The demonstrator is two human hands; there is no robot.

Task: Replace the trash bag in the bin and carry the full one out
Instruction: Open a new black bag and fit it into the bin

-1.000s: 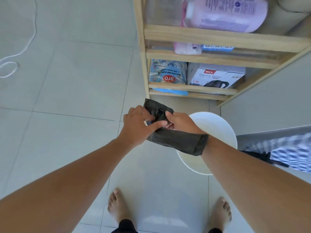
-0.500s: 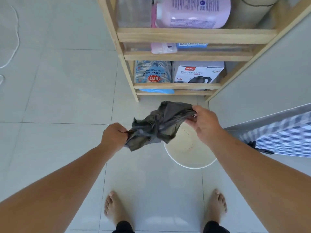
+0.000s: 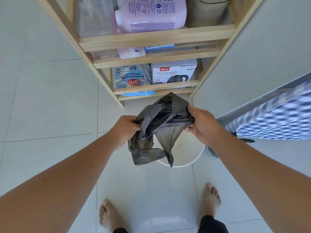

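Both hands grip a thin, crinkled dark-grey trash bag (image 3: 159,126), left hand (image 3: 125,127) fisted on one edge, right hand (image 3: 202,124) pinching the other. Its limp, translucent folds hang above the round white plastic bin (image 3: 190,153) on the glossy tiled floor (image 3: 50,106).

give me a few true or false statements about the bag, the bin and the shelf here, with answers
1. Both hands grip the dark trash bag. True: the left hand and the right hand each hold a side.
2. The white bin is already lined. False: its bare inside shows.
3. The electric kettle box stands on the wooden shelf. True.
4. The person wears shoes. False: the feet are bare.
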